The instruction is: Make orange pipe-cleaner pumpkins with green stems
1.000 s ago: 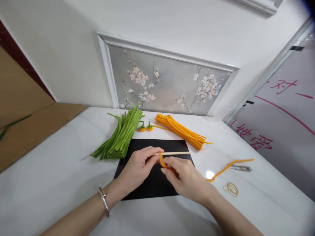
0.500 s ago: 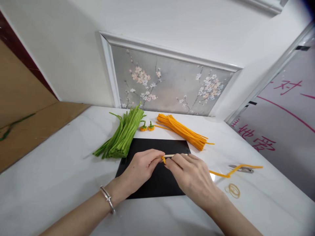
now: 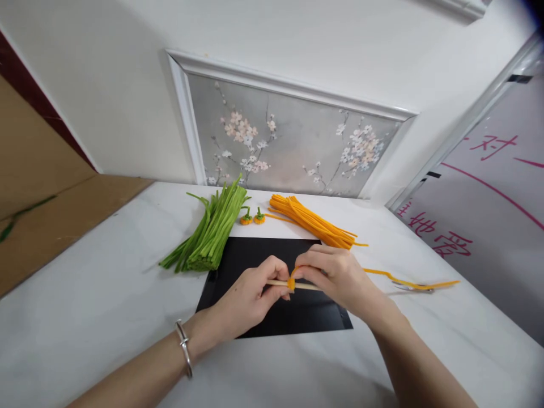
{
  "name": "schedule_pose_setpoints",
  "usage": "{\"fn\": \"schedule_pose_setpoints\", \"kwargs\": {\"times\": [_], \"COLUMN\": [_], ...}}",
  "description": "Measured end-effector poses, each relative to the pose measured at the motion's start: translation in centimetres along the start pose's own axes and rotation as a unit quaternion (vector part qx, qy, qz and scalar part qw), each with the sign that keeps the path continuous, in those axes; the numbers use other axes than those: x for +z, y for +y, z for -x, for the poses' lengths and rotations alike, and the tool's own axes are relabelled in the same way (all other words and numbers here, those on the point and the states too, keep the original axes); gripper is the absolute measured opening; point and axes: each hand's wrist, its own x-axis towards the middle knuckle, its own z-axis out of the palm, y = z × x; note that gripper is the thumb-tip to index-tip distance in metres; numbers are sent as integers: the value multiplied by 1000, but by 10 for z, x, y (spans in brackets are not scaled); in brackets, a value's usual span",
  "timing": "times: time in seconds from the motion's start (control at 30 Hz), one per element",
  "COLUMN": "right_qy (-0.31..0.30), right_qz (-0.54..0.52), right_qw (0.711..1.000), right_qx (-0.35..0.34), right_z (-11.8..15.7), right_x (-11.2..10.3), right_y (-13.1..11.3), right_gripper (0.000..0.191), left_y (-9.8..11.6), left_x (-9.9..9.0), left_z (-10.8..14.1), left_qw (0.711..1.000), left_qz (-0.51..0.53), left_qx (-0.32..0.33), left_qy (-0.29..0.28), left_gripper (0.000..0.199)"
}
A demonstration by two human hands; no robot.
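My left hand (image 3: 250, 296) pinches a thin, pale wooden stick (image 3: 309, 287) held level above a black mat (image 3: 266, 252). Around the stick, by the left fingertips, sits a small coil of orange pipe cleaner (image 3: 291, 283). Thumb and fingers of my right hand (image 3: 342, 277) are closed on the pipe cleaner just above the coil. Its long tail (image 3: 385, 274) comes out past the right hand and runs to the right across the table. Part of the stick passes behind the right fingers.
Behind the mat lie a bundle of green pipe cleaners (image 3: 215, 232), an orange bundle (image 3: 312, 220) and two tiny pumpkin shapes (image 3: 246, 220) with green tops. A small metal tool (image 3: 414, 288) rests under the orange tail. A framed floral panel (image 3: 293, 136) backs the white table (image 3: 106, 272).
My right hand has lifted off the stick and turned, now pulling the pipe cleaner up over it. The coil shows more clearly. The rubber bands are now hidden by the right arm.
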Motion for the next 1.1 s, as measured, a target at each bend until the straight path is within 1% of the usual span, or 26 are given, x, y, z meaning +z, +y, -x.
{"fn": "schedule_pose_setpoints", "kwargs": {"times": [0.1,0.2,0.27,0.33,0.43,0.5,0.53,0.6,0.67,0.7,0.77,0.83,0.9,0.97,1.1], "right_qy": [-83,-163,-183,-183,-154,-130,-136,-144,-152,-151,-131,-84,-24,27,89], "right_qz": [-87,-153,-177,-183,-153,-97,-64,6,86,128,190,227,249,263,256], "right_qw": [992,973,965,963,972,983,986,987,983,979,973,970,966,961,958], "right_qx": [32,55,67,73,86,91,77,72,58,47,19,-24,-63,-83,-97], "right_z": [-2,-2,0,2,7,10,11,13,14,15,15,14,13,13,10], "right_x": [-5,-6,-4,-2,1,4,5,8,11,12,12,9,6,2,-6], "right_y": [8,14,17,18,12,3,-2,-14,-26,-32,-39,-40,-37,-31,-19], "right_gripper": [22,29,36,39,33,28,22,10,3,4,11,16,17,17,16], "left_y": [4,5,4,3,1,0,-1,-4,-8,-11,-15,-18,-19,-17,-12], "left_x": [2,5,6,5,3,2,1,-1,-2,-3,-5,-7,-9,-11,-12], "left_z": [2,4,4,4,3,2,2,1,-1,-2,-3,-3,-4,-5,-6], "left_qw": [1000,999,999,998,995,992,990,984,977,974,971,972,977,984,994], "left_qz": [25,29,11,-5,-11,-14,-21,-51,-95,-116,-142,-148,-141,-126,-89], "left_qx": [5,21,32,43,60,65,65,70,84,93,113,117,105,83,58], "left_qy": [-17,-15,9,38,78,110,127,158,174,171,155,138,120,92,16], "left_gripper": [10,16,21,21,20,20,20,21,22,22,22,22,21,20,21]}}
